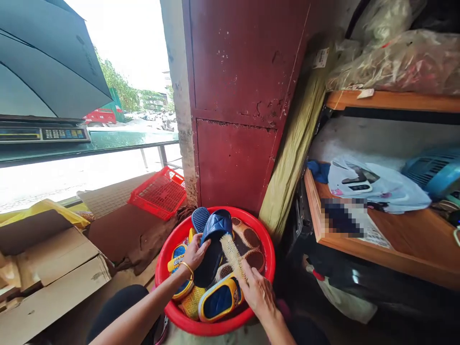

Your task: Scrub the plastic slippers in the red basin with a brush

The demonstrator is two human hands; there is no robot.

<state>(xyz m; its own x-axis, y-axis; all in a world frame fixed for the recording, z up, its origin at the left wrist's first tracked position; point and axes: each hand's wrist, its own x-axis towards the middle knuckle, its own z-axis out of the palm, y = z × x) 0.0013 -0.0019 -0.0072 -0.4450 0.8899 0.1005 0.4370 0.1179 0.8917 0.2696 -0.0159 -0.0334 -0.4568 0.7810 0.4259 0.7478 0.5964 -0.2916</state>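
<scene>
A round red basin is filled with several slippers. My left hand, with a gold bangle at the wrist, is closed on the edge of a dark blue slipper above the basin. In my right hand is a pale bristled brush, whose far end touches the slipper near its strap opening. Around them lie a yellow and blue slipper at the basin's front, another yellow and blue one at the left, and brown-soled ones at the right.
A red plastic crate lies behind the basin at the left, near open cardboard boxes. The maroon metal door stands behind. To the right are a long yellowish roll and a wooden shelf with bags.
</scene>
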